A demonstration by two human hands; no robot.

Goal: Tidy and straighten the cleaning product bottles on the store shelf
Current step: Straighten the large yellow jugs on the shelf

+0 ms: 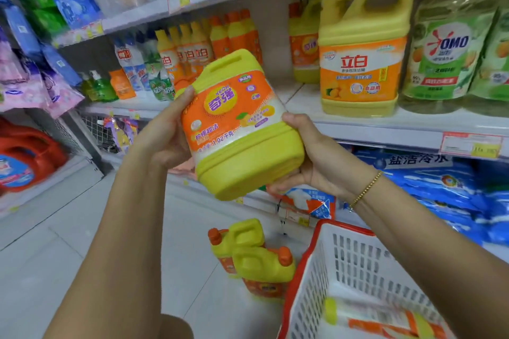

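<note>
I hold a yellow detergent jug [242, 129] with an orange label in both hands, tilted, in front of the middle shelf [385, 124]. My left hand [168, 132] grips its left side with the thumb on the label. My right hand [305, 157] cups its base and right edge from below. On the shelf behind stands a larger yellow jug [363, 58] with another yellow jug [305, 44] to its left, and a row of slim yellow and orange bottles [192, 47] further left. Two yellow jugs [256, 256] with orange caps stand on the floor below.
A white basket with a red rim [311, 270] sits at lower right holding a yellow-capped bottle [380, 319]. Green refill pouches [451, 55] fill the shelf's right end. Blue bags [454, 190] lie on the shelf below. Red jugs [24, 157] stand at far left.
</note>
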